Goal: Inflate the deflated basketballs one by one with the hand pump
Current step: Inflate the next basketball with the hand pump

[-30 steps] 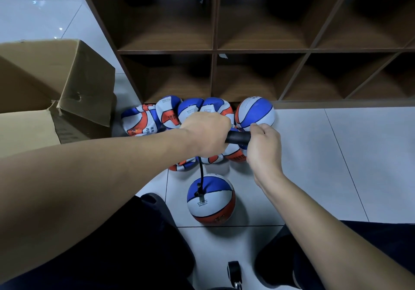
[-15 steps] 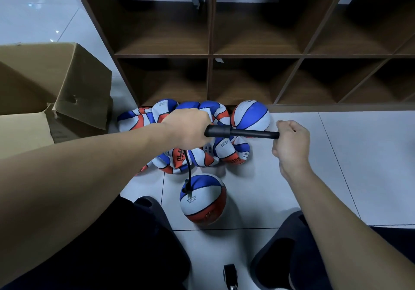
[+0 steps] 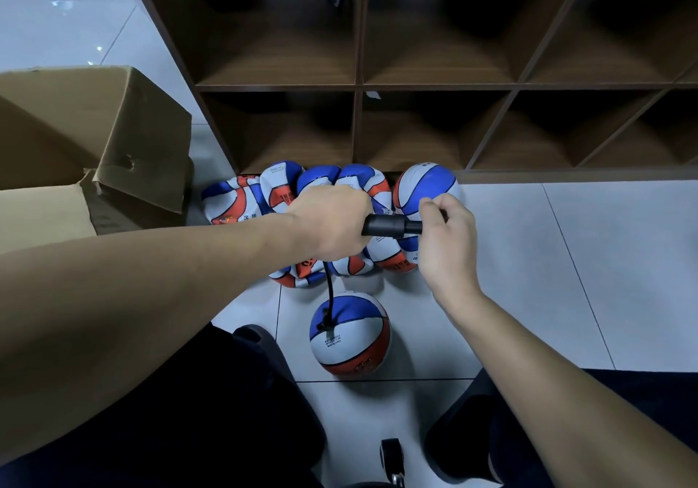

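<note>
My left hand (image 3: 332, 219) grips the barrel of the black hand pump (image 3: 389, 226), held level above the floor. My right hand (image 3: 447, 238) is curled round the pump's handle, close to the barrel, with only a short stretch of rod showing. A thin black hose (image 3: 329, 295) hangs from under my left hand down to the valve of a red, white and blue basketball (image 3: 351, 336) on the tiles between my knees. Behind my hands lie several flat, crumpled basketballs (image 3: 241, 200) in a row. A round, full basketball (image 3: 426, 185) sits at the right end of that row.
A dark wooden cubby shelf (image 3: 359, 87) with bare compartments stands behind the balls. An open cardboard box (image 3: 94, 136) sits at the left. White floor tiles (image 3: 566, 261) stretch to the right. A small black caster wheel (image 3: 391, 457) shows at the bottom edge.
My right hand pulled the handle out to the right, baring a long rod, then pushed it back in toward my left hand. The ball and hose stayed in place.
</note>
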`<state>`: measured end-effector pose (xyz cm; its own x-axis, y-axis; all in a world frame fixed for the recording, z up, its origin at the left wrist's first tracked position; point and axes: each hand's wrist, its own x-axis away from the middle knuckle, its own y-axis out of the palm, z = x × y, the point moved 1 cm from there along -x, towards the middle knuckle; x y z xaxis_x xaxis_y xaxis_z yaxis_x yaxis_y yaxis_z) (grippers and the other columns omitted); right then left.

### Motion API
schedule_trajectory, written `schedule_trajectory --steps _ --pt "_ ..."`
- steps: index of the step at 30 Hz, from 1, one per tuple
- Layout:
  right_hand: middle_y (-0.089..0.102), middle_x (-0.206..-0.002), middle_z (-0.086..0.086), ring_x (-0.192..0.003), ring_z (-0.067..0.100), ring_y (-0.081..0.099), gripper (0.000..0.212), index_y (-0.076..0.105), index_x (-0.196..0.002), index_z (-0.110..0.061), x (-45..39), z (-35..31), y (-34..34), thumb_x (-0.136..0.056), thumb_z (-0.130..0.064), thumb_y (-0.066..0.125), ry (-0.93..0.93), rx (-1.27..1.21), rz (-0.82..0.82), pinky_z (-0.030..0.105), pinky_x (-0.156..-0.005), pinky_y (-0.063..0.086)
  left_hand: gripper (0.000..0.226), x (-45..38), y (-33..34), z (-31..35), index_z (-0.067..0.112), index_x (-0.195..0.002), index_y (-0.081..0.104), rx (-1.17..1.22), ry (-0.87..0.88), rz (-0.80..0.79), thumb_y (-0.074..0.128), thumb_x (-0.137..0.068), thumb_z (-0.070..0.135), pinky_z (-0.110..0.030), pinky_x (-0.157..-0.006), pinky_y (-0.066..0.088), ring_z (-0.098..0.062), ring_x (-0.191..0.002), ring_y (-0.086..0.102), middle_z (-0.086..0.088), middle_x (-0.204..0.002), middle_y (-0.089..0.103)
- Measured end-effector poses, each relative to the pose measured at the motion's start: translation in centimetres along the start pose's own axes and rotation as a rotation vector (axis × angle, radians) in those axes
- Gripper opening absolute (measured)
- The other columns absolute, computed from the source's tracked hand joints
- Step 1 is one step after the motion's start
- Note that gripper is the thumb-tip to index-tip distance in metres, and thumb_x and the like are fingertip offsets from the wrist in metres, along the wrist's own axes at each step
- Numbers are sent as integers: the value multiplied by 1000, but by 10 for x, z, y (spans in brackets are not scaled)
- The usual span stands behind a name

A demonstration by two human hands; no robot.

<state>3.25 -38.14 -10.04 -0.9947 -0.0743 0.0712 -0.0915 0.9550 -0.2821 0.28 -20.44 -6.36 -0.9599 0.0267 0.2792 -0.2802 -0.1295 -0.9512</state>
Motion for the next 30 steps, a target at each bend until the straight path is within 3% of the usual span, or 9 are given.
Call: schedule_trajectory --steps 8,13,16,19,22,26,30 --pt "45 -64 -10 -70 23 47 36 47 -64 -31 3 -5 6 -100 -29 53 75 -13 -62 50 -68 53 13 -7 0 6 26 -85 64 -43 48 19 61 -96 30 -30 -53 42 -19 -64 62 1 -72 64" --pt "45 -59 -12 -63 17 46 32 49 -70 -21 -9 -23 -1 -101 -27 55 -34 26 -32 34 -62 44 17 -16 -7 0 23 -77 64 80 83 65 63 -92 30 -32 -52 45 -22 -62 63 0 -67 62" --pt "44 -53 -13 -54 12 42 31 50 -68 -19 -24 -18 -15 -97 -21 58 4 89 -17 28 -54 41 25 -19 -5 -8 23 -71 60 72 70 62 62 -94 33 -31 -51 40 -20 -56 56 2 -62 58" --pt "30 -54 -5 -53 22 27 35 41 -61 -21 -37 -1 -38 -91 -23 58 150 -4 -6 32 -52 24 29 -19 0 -25 24 -70 56 52 28 -11 61 -96 34 -36 -51 45 -21 -55 55 2 -60 57" --pt "19 -62 1 -53 20 15 44 28 -68 -23 -42 9 -52 -98 -19 60 227 -124 -16 30 -51 15 29 -17 2 -38 26 -74 61 50 -11 -62 61 -99 41 -42 -60 55 -23 -61 63 0 -68 65" --pt "19 -63 2 -54 21 15 45 30 -67 -23 -42 7 -52 -100 -17 60 225 -149 10 29 -49 16 28 -17 2 -39 26 -76 64 75 -30 -68 63 -98 43 -41 -61 55 -24 -66 66 0 -73 67" --pt "24 -69 8 -67 34 20 30 33 -71 -14 -36 0 -34 -89 -25 53 166 -77 79 44 -58 22 24 -15 0 -20 24 -73 57 85 -24 -27 66 -94 29 -34 -52 44 -20 -56 54 1 -64 57"
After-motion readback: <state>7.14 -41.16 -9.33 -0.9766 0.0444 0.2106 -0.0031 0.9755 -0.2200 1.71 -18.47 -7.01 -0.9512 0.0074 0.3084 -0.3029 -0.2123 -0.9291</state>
